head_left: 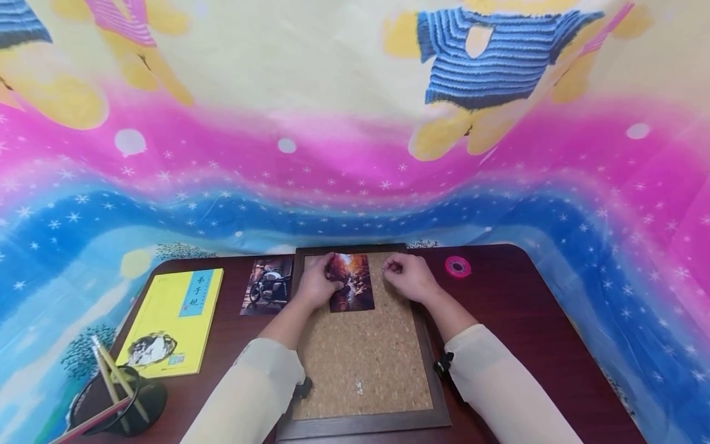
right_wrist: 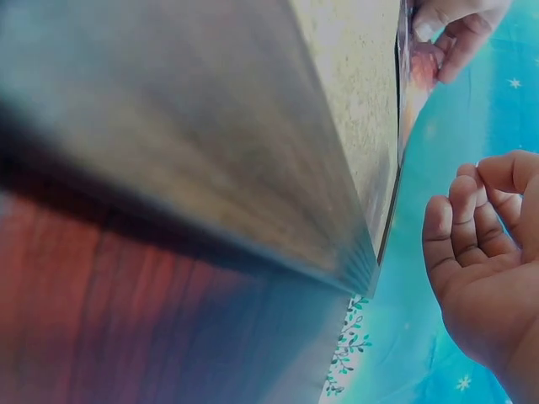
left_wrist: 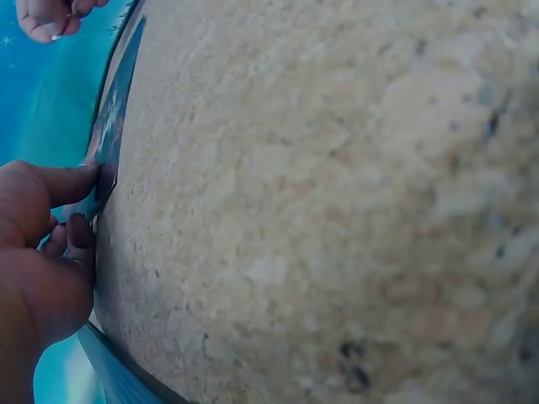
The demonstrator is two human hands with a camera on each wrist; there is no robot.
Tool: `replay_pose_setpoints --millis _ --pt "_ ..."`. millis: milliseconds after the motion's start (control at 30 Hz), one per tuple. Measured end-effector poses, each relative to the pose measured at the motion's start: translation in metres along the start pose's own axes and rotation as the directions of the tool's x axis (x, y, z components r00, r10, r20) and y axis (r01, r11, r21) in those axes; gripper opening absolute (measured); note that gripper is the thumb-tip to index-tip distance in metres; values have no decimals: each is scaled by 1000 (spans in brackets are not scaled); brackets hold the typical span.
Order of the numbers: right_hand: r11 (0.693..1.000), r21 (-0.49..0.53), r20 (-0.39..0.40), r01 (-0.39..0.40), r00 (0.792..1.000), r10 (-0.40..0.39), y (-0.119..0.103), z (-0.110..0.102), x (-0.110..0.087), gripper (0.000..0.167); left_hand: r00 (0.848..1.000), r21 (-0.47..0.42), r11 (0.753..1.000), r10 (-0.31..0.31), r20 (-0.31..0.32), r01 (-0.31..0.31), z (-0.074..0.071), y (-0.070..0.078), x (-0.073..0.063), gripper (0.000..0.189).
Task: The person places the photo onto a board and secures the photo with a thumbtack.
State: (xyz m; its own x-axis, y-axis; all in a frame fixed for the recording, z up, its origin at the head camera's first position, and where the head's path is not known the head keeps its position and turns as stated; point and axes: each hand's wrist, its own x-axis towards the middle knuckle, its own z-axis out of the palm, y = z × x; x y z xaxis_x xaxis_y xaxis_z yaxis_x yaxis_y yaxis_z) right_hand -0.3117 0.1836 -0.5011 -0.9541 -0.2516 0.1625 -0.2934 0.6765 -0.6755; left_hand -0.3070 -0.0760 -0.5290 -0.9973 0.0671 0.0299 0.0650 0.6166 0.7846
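Observation:
A cork board (head_left: 366, 351) in a dark wooden frame lies on the table. Near its top is a photo print (head_left: 357, 280) of an orange autumn scene. My left hand (head_left: 317, 283) grips the print's left edge, the thumb on its face; the left wrist view shows the fingertips at the edge of the photo (left_wrist: 109, 139). Right of the print, close over the board, my right hand (head_left: 412, 277) has its fingers curled, pinching a tiny whitish piece (left_wrist: 56, 37) at the fingertips. Its kind is too small to make out. In the right wrist view the right hand's (right_wrist: 488, 244) thumb meets the index finger.
A motorcycle photo (head_left: 269, 287) lies left of the board, beside a yellow book (head_left: 172, 320). Front left stands a black mesh pen cup (head_left: 150, 394) with pencils. A pink tape roll (head_left: 458, 267) sits at right. Small whitish pieces (head_left: 359, 386) lie low on the cork.

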Motion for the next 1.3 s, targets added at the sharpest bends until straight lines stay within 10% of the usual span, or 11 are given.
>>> replay_pose_setpoints --millis 367,1300 --pt "1000 -5 31 4 1000 -4 -4 8 12 11 998 129 991 27 52 -34 -1 -1 1 82" --pt "980 84 166 -183 972 167 -20 34 56 11 991 121 993 -19 133 3 0 0 2 65"
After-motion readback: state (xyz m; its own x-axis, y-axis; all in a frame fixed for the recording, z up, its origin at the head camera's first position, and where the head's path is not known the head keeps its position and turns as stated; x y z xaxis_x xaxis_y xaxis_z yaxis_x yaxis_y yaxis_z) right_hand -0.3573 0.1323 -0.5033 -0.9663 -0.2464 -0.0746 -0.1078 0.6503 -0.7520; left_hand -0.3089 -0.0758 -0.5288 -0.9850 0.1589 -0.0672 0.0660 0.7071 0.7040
